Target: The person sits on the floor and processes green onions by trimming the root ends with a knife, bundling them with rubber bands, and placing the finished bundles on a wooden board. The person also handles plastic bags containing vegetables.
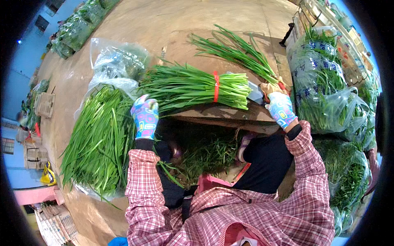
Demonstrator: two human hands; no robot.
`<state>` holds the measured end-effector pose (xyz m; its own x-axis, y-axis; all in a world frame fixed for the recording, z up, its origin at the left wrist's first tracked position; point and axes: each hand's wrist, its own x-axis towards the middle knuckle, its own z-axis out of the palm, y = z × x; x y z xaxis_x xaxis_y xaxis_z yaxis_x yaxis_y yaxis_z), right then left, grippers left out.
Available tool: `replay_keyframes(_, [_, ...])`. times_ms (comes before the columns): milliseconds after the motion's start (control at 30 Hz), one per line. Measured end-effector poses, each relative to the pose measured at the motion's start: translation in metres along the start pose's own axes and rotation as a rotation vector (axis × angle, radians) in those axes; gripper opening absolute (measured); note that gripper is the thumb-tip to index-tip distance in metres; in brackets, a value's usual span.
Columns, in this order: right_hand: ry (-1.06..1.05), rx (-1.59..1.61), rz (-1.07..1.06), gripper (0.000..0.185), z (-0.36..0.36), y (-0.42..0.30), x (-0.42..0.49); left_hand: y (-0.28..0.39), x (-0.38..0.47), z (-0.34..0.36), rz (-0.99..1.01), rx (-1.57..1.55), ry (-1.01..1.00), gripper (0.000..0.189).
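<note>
A bundle of long green leaf stalks, like garlic chives (190,87), lies across the board before me, bound near its pale cut ends by a red band (216,86). My left hand (144,115), in a patterned glove, is between the bundle's leafy end and a large loose pile of the same greens (98,141); its fingers are curled, and whether they grip any leaves cannot be told. At the bundle's right, my gloved right hand (279,106) is at the base of a smaller bunch (237,53), over brownish and red material. A flat metal blade (255,93) lies beside it.
Clear plastic bags of greens (320,80) stand close on the right, with more (344,175) below them. An opened plastic bag (118,61) lies at the upper left. Leaf scraps (209,155) cover the floor between my feet. Crates (45,104) stand farther left.
</note>
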<state>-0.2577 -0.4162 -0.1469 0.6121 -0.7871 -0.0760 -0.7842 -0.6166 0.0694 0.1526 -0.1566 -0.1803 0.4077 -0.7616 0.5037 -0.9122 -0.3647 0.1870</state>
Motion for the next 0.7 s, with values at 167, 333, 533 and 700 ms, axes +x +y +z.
replay_keyframes(167, [0.091,-0.081,-0.152,0.052,0.012,0.002,-0.006,0.025,0.0,-0.017,-0.215,-0.402,0.13,0.024])
replay_keyframes(333, [0.123,-0.064,-0.132,0.05,0.002,-0.005,-0.01,0.047,-0.002,-0.014,-0.093,-0.209,0.094,0.014])
replay_keyframes(533, [0.075,-0.01,-0.111,0.065,-0.009,-0.015,-0.01,0.109,0.032,-0.012,0.271,-0.197,0.019,0.05])
replay_keyframes(700, [0.146,0.156,-0.175,0.063,0.011,0.004,-0.016,0.162,0.044,-0.001,0.348,-0.055,-0.236,0.096])
